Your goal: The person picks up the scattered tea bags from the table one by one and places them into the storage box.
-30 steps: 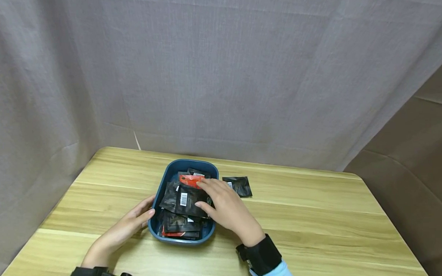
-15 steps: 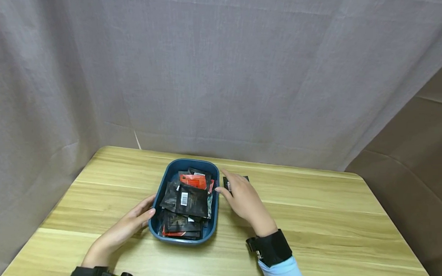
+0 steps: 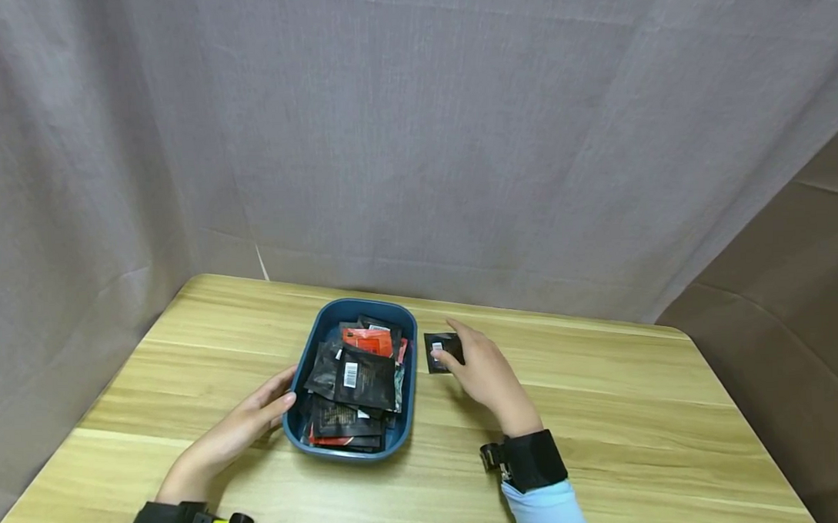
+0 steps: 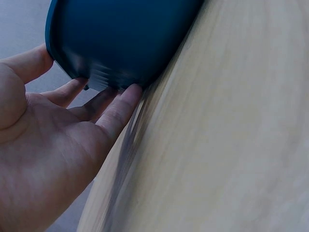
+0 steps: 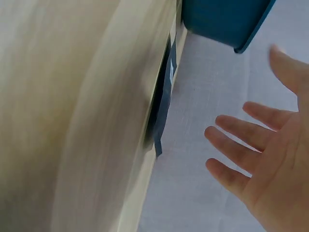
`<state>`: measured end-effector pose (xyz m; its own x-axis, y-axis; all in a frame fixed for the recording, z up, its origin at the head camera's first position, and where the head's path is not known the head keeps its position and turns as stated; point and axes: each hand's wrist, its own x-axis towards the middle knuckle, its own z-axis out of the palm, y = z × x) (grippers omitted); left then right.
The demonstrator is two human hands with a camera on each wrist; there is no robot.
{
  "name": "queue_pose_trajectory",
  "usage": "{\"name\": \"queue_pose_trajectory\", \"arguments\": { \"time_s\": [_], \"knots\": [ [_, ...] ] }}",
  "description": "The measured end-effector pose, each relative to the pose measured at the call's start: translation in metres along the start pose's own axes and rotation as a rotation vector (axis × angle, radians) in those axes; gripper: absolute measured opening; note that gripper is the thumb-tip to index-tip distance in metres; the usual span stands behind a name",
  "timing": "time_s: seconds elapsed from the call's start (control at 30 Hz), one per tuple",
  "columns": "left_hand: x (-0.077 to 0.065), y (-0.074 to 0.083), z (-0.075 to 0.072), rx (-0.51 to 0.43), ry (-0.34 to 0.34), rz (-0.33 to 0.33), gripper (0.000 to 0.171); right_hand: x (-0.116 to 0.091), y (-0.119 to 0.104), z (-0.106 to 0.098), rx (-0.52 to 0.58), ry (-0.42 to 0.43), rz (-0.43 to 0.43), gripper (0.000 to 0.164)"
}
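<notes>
My left hand (image 3: 247,417) rests against the left side of a dark blue plastic bin (image 3: 293,443). In the left wrist view, its thumb touches the rim and its straight fingers press the outer wall (image 4: 120,43). Several small black and red packets lie in the bin, among them a black packet with a white barcode label (image 3: 368,380) and a red one (image 3: 368,342). To the right of the bin, my right hand (image 3: 488,367) hovers with spread fingers over a flat black packet (image 3: 436,361) on the table, partly hiding it. The right wrist view shows nothing in its fingers.
The wooden table (image 3: 639,415) has rounded far corners. A grey cloth curtain (image 3: 415,154) hangs behind its far edge and at the left, with a brown cloth (image 3: 781,326) at the right.
My right hand has moved right from over the packets in the bin to over the black packet on the table. The left hand stays at the bin.
</notes>
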<state>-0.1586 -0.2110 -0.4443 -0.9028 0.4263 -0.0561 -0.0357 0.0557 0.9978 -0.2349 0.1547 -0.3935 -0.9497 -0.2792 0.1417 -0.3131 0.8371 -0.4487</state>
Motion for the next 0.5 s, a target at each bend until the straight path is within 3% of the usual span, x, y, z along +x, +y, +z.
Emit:
{"name": "queue_pose_trajectory", "arguments": {
  "time_s": [0.23, 0.5],
  "knots": [
    [0.000, 0.000, -0.001, 0.006, -0.005, 0.012, 0.064, 0.004, 0.015, -0.003, -0.015, -0.033, -0.037, 0.081],
    [0.000, -0.001, 0.000, -0.008, -0.006, 0.011, 0.063, 0.008, 0.027, 0.000, 0.097, -0.166, -0.040, 0.089]
  ]
}}
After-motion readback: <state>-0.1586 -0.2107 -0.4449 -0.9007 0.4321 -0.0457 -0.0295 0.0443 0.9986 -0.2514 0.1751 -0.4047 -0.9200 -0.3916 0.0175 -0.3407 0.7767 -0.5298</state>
